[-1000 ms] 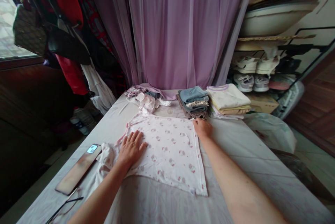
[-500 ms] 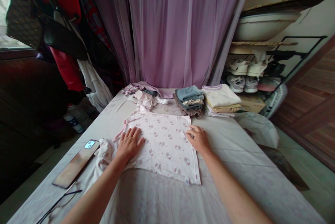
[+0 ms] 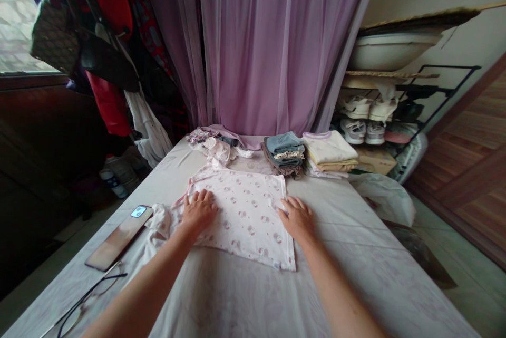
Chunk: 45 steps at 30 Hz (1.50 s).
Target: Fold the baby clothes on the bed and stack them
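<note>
Flat on the cloth, both hands, or is either one pinching something?

Neither. Left hand [image 3: 198,212] and right hand [image 3: 298,220] rest well apart, palms down, fingers spread, clamped on nothing.

What surrounds them?

Beyond the pale pink printed top [image 3: 241,232], a sheer mauve curtain [image 3: 261,53] hangs. A shoe rack [image 3: 443,68] stands beyond the top and to its right, and dark hanging bags [image 3: 55,37] are beyond it to the left. The top lies spread on a pale sheeted surface [image 3: 367,269], with the left hand on its left half and the right hand at its right edge.

How far along do things look?

Two folded stacks of clothes [image 3: 284,151] sit just beyond the top, so those pieces look finished. A loose heap of clothes [image 3: 217,148] touches its far edge, unfolded. The top itself is smoothed out, with no fold showing.

Anything smaller nearby?

A phone [image 3: 118,238] lies left of the top, with glasses [image 3: 89,296] nearer the person. Bunched white cloth [image 3: 160,227] meets the top's left side, though I can't tell whether it belongs to the top
</note>
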{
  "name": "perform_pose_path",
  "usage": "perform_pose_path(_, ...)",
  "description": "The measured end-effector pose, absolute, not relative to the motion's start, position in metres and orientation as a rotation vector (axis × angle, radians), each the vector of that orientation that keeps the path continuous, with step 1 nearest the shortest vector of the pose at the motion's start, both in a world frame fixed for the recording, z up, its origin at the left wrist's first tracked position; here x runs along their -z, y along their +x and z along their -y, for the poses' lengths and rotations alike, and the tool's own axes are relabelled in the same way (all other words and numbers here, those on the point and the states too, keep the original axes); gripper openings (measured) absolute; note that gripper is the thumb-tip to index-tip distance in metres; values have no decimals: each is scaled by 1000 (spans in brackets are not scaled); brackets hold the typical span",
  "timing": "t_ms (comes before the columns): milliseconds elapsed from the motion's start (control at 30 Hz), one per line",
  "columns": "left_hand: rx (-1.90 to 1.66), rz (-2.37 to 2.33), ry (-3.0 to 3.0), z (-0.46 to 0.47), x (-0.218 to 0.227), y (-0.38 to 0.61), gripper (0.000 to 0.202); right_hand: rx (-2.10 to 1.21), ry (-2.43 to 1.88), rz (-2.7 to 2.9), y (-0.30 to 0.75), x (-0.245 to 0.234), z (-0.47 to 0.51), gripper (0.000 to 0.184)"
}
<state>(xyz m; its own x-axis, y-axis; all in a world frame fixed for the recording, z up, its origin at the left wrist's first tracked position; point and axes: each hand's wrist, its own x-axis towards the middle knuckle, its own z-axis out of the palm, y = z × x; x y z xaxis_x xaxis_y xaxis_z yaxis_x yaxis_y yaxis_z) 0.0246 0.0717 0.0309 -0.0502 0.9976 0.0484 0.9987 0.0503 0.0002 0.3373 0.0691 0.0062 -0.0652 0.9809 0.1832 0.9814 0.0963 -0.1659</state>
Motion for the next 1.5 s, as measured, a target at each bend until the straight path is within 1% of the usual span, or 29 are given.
perform_pose_path(100,112,2183,-2175,-70,-33,59,48,37,-2077,2064,336,-5,-67,41)
perform_pose_path(200,271,1938,-2448,-66,-29,107,52,32,-2071,2078,338,-3,-67,43)
perform_pose_path(300,319,1730,-2708,-66,-24,156,50,16,-2034,2090,341,-1,-67,44)
perform_pose_path(500,278,1789,-2789,-78,-17,204,55,53,-2026,2047,340,0,-66,44)
perform_pose_path(667,203,1893,-2721,-84,-13,184,56,-10,-2048,2021,340,-1,-67,43)
perform_pose_path(933,107,2238,-2240,-95,-17,81,54,7,-2043,1992,338,-7,-64,42)
perform_pose_path(1033,118,2246,-2211,-95,-19,91,55,15,-2048,1995,337,-8,-64,41)
perform_pose_path(1167,163,2099,-2380,-99,-18,136,51,18,-2058,2000,338,-7,-64,40)
perform_pose_path(1267,143,2099,-2432,-106,-18,147,51,59,-2042,1994,338,-6,-63,40)
perform_pose_path(1367,108,2141,-2362,-111,-20,122,52,85,-2013,1990,338,-6,-62,39)
perform_pose_path(1500,58,2261,-2234,-109,-22,63,54,95,-2008,1975,338,-4,-63,39)
